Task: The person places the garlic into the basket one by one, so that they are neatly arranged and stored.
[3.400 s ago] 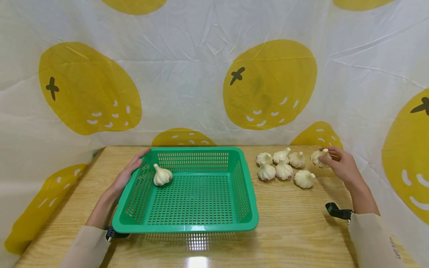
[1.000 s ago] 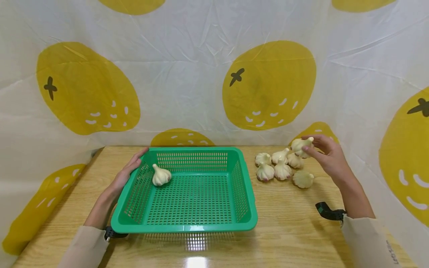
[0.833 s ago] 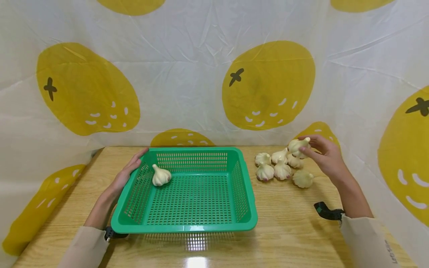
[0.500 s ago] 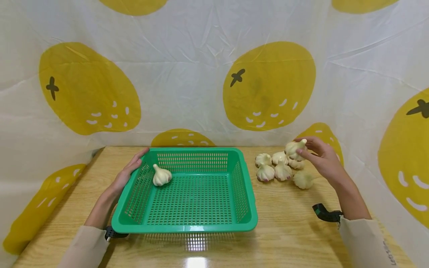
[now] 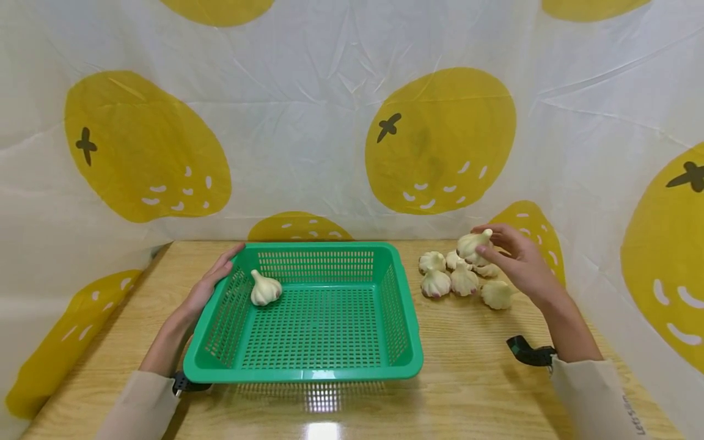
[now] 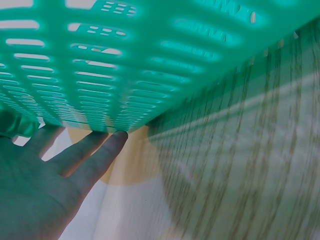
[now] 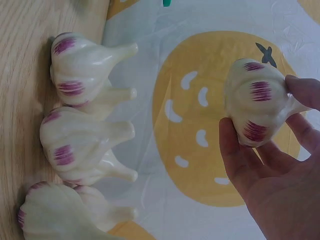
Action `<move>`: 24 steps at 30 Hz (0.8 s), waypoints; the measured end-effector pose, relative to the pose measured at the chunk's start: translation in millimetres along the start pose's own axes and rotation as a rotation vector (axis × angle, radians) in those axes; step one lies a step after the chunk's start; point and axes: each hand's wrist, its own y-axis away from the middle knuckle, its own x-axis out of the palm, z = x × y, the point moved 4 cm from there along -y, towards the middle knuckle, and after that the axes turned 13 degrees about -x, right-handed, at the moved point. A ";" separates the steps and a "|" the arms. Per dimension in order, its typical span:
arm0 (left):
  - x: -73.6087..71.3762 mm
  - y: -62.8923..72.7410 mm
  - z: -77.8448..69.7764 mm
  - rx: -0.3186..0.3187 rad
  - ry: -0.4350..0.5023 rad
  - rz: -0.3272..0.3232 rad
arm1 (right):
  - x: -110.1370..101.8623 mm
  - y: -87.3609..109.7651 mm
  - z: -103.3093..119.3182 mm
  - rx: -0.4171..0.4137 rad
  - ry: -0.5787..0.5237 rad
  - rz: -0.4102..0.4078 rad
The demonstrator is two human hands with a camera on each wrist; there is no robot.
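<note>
My right hand holds a white garlic bulb between thumb and fingers, raised above the other bulbs. In the right wrist view, purple streaks mark this held bulb, and its stem points toward the palm. Below it several garlic bulbs sit close together on the table. My left hand rests along the left side of a green plastic basket. Seen from the left wrist, its fingers extend nearly straight against the slotted wall. One garlic bulb lies inside the basket at the left.
The wooden table ends at the back against a white sheet printed with yellow fruit. The basket takes up the middle left of the table, with the loose bulbs to its right. A black wrist camera juts out from the right arm.
My right hand has lifted a garlic bulb from the far right and carried it left, over the other bulbs. The left hand and the basket have stayed in place.
</note>
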 end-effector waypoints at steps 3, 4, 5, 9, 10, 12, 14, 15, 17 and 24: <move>0.5 0.6 0.7 -0.001 0.010 0.004 | 2.8 -0.4 1.6 -0.011 0.003 0.014; 0.7 0.7 0.9 -0.004 0.012 0.004 | 3.5 -0.7 2.2 -0.018 0.008 0.019; 1.0 0.9 0.9 -0.009 0.016 0.005 | 4.2 -0.8 2.7 -0.021 0.006 0.021; 2.3 2.0 0.7 -0.028 0.025 0.005 | 6.9 -1.6 4.5 -0.034 0.012 0.038; 2.4 1.9 0.6 -0.033 0.025 0.005 | 7.7 -1.6 4.8 -0.037 0.013 0.041; 2.6 1.8 0.4 -0.036 0.025 0.005 | 9.3 -1.3 5.3 -0.041 0.015 0.042; 2.9 2.1 0.1 -0.036 0.023 0.005 | 10.5 -1.5 5.8 -0.044 0.020 0.040; 3.0 2.1 0.1 -0.037 0.023 0.006 | 11.0 -1.7 6.0 -0.046 0.022 0.038; 3.2 2.2 -0.2 -0.038 0.024 0.008 | 12.3 -2.2 6.3 -0.051 0.030 0.038; 3.1 2.3 -0.6 -0.038 0.025 0.002 | 19.4 -3.8 5.8 -0.058 -0.005 0.057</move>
